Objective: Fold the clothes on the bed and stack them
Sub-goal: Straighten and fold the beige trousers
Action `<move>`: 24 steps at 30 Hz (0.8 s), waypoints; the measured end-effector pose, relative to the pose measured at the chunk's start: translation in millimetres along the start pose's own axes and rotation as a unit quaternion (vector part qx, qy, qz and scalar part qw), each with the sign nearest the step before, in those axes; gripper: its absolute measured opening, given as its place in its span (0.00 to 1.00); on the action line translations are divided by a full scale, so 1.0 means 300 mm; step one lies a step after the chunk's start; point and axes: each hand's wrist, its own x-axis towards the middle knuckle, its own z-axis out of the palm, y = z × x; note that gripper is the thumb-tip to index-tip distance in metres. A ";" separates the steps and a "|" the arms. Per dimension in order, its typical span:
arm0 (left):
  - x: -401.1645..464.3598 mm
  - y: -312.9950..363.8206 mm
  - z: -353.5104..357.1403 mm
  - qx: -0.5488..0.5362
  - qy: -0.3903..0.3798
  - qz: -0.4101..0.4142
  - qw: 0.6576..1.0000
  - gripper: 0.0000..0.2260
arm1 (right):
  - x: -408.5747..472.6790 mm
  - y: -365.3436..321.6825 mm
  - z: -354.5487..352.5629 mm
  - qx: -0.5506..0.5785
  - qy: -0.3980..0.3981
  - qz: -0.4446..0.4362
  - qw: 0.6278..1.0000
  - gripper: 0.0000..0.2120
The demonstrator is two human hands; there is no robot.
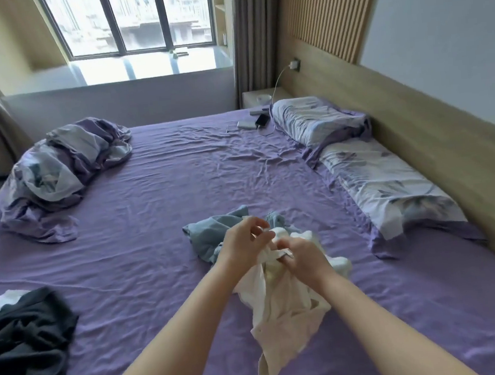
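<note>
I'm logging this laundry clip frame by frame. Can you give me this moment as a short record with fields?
setting: bed with purple sheet
left hand: pinches the white garment
right hand: grips the same white garment, lifted off the sheet
behind hands: blue-grey garment, crumpled
near left edge: black garment, crumpled, over something white
far left: bunched floral duvet
along headboard: two floral pillows
far corner: phone on a charging cable
folded stack: none visible

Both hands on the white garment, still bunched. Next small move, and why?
Probably draw the hands apart to spread the white garment flat. Left hand and right hand pinch it close together at the top, and it hangs crumpled over the purple sheet, so there is no flat shape to fold.
</note>
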 end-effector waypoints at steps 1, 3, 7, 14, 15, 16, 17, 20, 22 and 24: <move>-0.010 0.029 -0.015 -0.005 -0.006 0.002 1.000 0.11 | -0.003 -0.028 -0.043 0.004 0.002 -0.006 1.000 0.05; -0.037 0.074 -0.039 0.025 -0.023 0.020 0.999 0.22 | -0.002 -0.077 -0.119 0.003 0.007 -0.015 1.000 0.03; -0.090 0.097 -0.063 0.116 -0.045 0.019 0.992 0.48 | 0.006 -0.137 -0.226 -0.008 0.022 -0.028 0.999 0.06; -0.105 0.145 -0.096 0.096 0.051 0.006 0.994 0.04 | 0.010 -0.162 -0.311 0.083 0.047 -0.044 0.994 0.05; -0.103 0.150 -0.106 0.077 0.040 -0.018 0.996 0.08 | 0.007 -0.159 -0.320 0.107 0.040 -0.042 0.993 0.05; -0.104 0.159 -0.115 0.040 0.031 -0.039 0.998 0.08 | 0.002 -0.157 -0.327 0.132 0.031 -0.038 0.990 0.05; -0.102 0.168 -0.120 -0.007 0.034 -0.051 0.998 0.07 | -0.003 -0.155 -0.331 0.155 0.021 -0.034 0.987 0.07; -0.099 0.210 -0.133 -0.108 0.062 -0.047 0.991 0.07 | -0.009 -0.156 -0.341 0.213 0.007 -0.028 0.977 0.13; -0.093 0.234 -0.139 -0.136 0.067 -0.033 0.988 0.09 | -0.006 -0.157 -0.354 0.198 0.011 -0.026 0.980 0.12; -0.089 0.264 -0.147 -0.137 0.066 -0.022 0.988 0.12 | -0.003 -0.152 -0.368 0.169 0.021 -0.029 0.985 0.13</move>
